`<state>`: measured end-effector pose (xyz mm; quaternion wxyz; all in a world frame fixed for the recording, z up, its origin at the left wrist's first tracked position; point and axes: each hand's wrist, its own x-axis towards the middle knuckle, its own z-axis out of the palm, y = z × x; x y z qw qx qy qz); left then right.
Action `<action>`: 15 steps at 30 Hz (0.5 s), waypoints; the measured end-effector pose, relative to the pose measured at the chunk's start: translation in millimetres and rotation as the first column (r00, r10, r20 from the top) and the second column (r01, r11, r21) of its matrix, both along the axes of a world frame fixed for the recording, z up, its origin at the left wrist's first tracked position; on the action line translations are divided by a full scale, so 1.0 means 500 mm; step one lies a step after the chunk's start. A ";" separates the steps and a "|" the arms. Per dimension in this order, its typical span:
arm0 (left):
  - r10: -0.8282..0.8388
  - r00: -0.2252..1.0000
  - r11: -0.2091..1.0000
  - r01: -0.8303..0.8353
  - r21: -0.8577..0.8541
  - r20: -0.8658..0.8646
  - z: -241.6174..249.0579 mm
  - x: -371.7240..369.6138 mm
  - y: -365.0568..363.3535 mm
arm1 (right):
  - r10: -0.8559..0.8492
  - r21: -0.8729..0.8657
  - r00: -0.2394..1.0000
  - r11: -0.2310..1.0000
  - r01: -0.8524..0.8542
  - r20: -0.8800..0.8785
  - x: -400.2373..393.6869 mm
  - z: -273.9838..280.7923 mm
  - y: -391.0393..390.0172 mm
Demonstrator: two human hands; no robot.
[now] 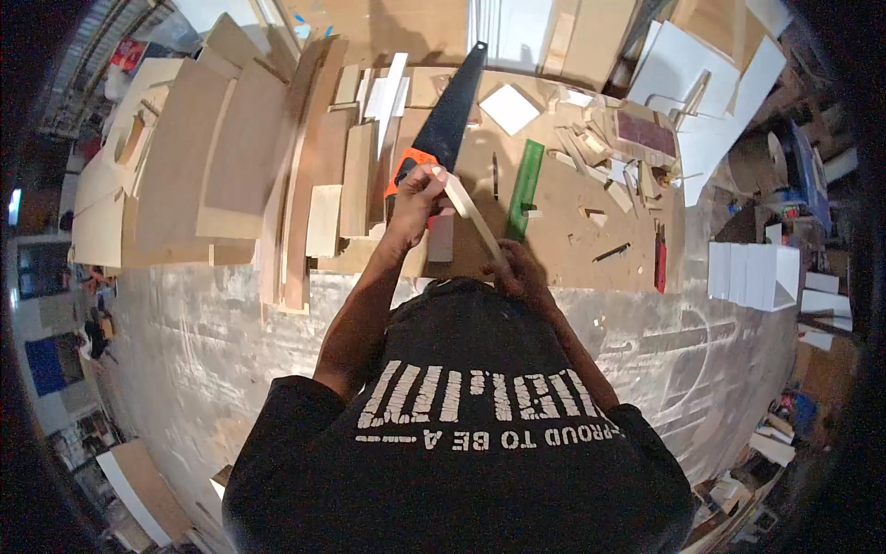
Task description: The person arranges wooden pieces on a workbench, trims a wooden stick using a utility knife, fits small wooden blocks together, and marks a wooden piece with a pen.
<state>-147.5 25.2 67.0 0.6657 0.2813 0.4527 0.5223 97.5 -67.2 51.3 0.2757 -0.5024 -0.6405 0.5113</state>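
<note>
One wooden strip [472,213], held at both ends

Nearest the body, just past the hem of the black shirt [461,499], the right hand [524,279] has its fingers closed about the near end of the strip; how firmly they press cannot be told, since part of the grip is hidden. From there the strip's long axis slants away from the body and toward the left, rising to the left hand [418,210], which pinches the far end between thumb and fingers. So the strip lies between the hands, with the right hand at the end nearer the body and the left hand at the farther one.

Under and around the hands spreads a brown worktop [565,263]. Right of the right hand lie a dark pen [611,251] and, farther out, a red-handled tool [660,263]. Beyond the right hand a green ruler [527,180] points away from the body, and a slim dark pencil [495,175] lies between it and the strip.

Just beyond the left hand is the orange handle of a saw [450,115], its blade reaching away and slightly rightward. Left of that hand stand or lie long boards [309,175]. Past both hands sit a white square [509,110] and, to its right, scattered wood offcuts [591,146].
</note>
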 end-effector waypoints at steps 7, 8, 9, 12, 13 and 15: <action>0.256 0.629 0.952 -0.029 0.306 -0.734 -0.055 -0.067 0.002 | -0.094 0.118 0.961 0.991 0.065 0.261 0.012 -0.066 0.007; 0.381 0.389 0.912 -0.011 0.409 -0.839 -0.055 -0.086 0.004 | -0.133 0.068 0.952 0.991 0.118 0.275 0.011 -0.086 0.014; 0.259 0.289 0.965 -0.116 0.234 -0.922 -0.082 -0.122 0.013 | -0.172 0.019 0.941 0.985 0.174 0.291 0.006 -0.095 0.023; 0.325 -0.244 0.945 0.065 0.319 -0.914 -0.088 -0.211 -0.005 | -0.210 -0.089 0.917 0.963 0.253 0.339 -0.017 -0.116 0.054; 0.239 -0.190 0.970 0.015 0.241 -0.952 -0.082 -0.222 -0.015 | -0.221 -0.115 0.907 0.954 0.278 0.359 -0.027 -0.102 0.068; 0.062 -0.062 0.996 -0.055 0.066 -0.996 -0.074 -0.233 -0.038 | -0.160 -0.185 0.844 0.939 0.290 0.511 -0.072 -0.026 0.097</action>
